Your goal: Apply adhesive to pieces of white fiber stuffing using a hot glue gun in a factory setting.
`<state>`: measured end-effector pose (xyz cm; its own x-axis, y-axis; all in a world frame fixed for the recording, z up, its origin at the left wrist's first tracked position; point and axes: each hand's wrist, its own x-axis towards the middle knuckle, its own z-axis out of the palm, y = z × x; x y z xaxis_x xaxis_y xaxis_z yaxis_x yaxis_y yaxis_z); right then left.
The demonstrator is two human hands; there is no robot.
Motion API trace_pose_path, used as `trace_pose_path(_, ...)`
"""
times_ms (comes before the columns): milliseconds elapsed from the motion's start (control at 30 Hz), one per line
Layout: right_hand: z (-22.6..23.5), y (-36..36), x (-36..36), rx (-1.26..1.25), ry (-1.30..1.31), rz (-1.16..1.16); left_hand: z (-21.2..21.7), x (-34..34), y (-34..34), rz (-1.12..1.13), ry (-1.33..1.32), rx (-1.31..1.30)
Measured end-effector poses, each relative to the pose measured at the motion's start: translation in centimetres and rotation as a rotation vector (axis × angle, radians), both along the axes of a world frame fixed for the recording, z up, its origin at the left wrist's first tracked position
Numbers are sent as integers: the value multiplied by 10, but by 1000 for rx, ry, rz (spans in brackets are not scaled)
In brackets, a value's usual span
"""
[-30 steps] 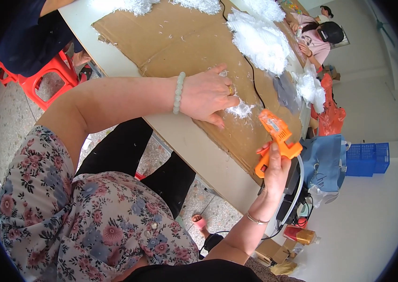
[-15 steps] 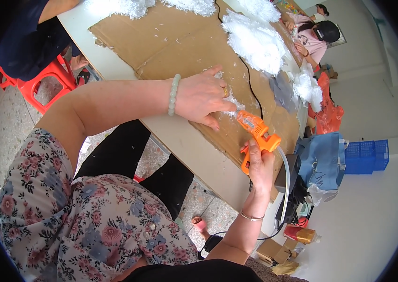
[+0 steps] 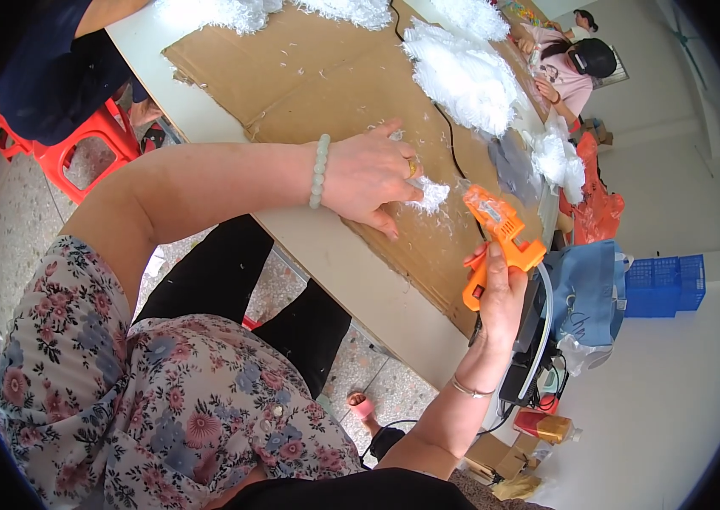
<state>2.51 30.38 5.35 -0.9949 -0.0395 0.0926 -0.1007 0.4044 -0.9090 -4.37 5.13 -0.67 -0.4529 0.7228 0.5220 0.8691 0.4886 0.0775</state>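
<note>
My right hand (image 3: 500, 289) is wrapped around the grip of an orange glue gun (image 3: 503, 234), its nozzle pointing up and left. A clear glue stick (image 3: 545, 314) trails out of the gun's back end. My left hand (image 3: 373, 178) lies palm down over the brown cardboard (image 3: 317, 98), fingers spread, with a pale beaded bracelet at the wrist. Beside its fingertips, partly under them, is a small tuft of white stringy shreds (image 3: 433, 197). The nozzle sits apart from that tuft, to its right. What lies under my left palm is hidden.
White fluffy heaps (image 3: 462, 76) lie along the table's far side, with a black cord (image 3: 453, 144) running past them. A blue bag (image 3: 585, 293) stands by the right edge. One person (image 3: 564, 68) works at far right; another (image 3: 45, 76) sits at upper left near a red stool (image 3: 88, 149).
My right hand has drawn the glue gun right, away from the white tuft, so more of the tuft shows. My left hand has stayed nearly in place.
</note>
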Motion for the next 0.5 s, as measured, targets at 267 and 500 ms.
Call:
trace_pose_path(267, -21, 2, 3, 134, -48, 0, 3, 2, 1, -1, 5, -21)
trace_pose_path(500, -20, -7, -8, 233, -145, 85, 5, 5, -1, 27, 1, -12)
